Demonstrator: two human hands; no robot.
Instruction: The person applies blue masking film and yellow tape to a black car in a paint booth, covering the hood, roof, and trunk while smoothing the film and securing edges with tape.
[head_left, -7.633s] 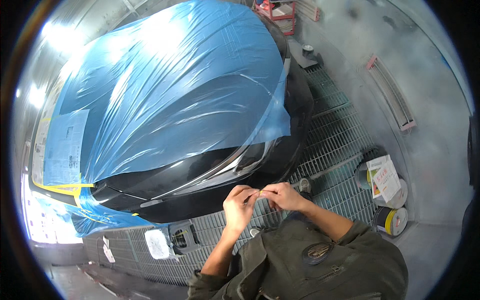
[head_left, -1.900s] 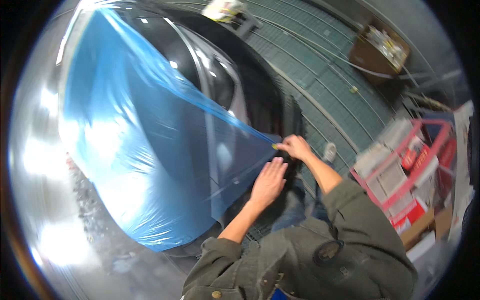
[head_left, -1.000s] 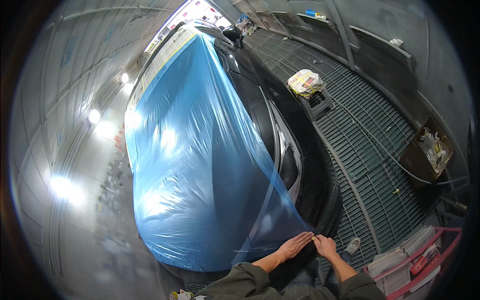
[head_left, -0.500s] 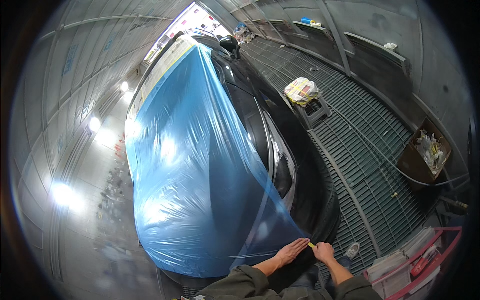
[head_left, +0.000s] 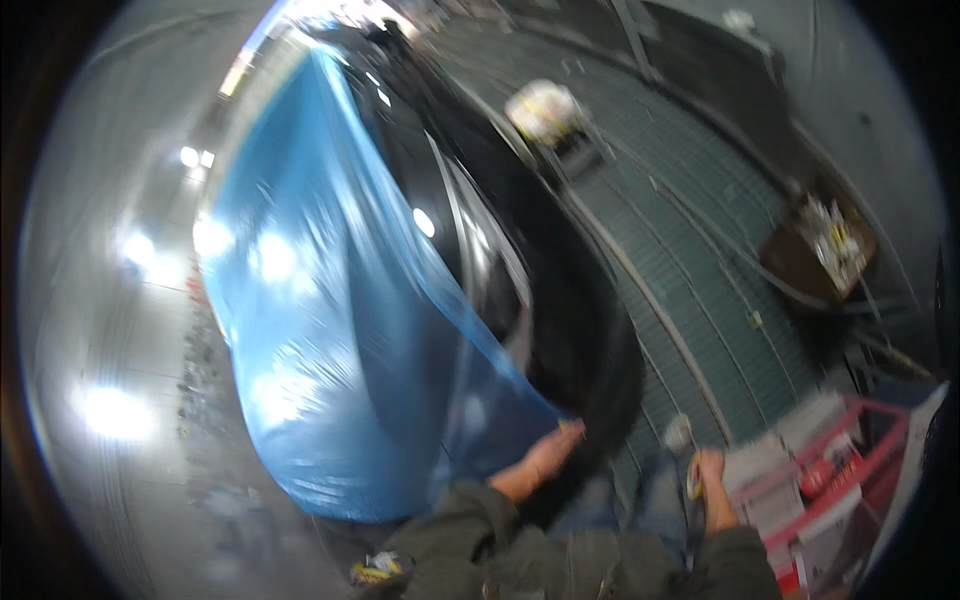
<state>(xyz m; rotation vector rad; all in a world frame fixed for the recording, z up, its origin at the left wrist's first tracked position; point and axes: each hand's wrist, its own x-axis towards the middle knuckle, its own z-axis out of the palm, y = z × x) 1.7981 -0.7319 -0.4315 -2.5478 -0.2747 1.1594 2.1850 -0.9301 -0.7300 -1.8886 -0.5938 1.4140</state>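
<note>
A sheet of blue plastic film (head_left: 310,330) covers the front of a black car (head_left: 590,340). At the film's near right corner is my left hand (head_left: 545,455), with a small yellow bit by its fingertips. Blur smears those fingers, so whether they grip or just press is unclear. Farther right, away from the car, my right hand (head_left: 710,467) is closed around what looks like a roll of yellow tape (head_left: 695,484), mostly hidden by the hand.
A pink-framed cart (head_left: 800,520) stands close by my right arm. Beyond it, a brown bin (head_left: 790,255) holds crumpled scraps. On the grated floor (head_left: 680,240), a wrapped white-and-yellow bundle (head_left: 545,110) rests on a stool (head_left: 582,158). Bright lamps (head_left: 115,413) shine at left.
My right hand has moved away from my left, rightward toward the cart. My left hand stays at the film's corner. The whole view has shifted and blurred.
</note>
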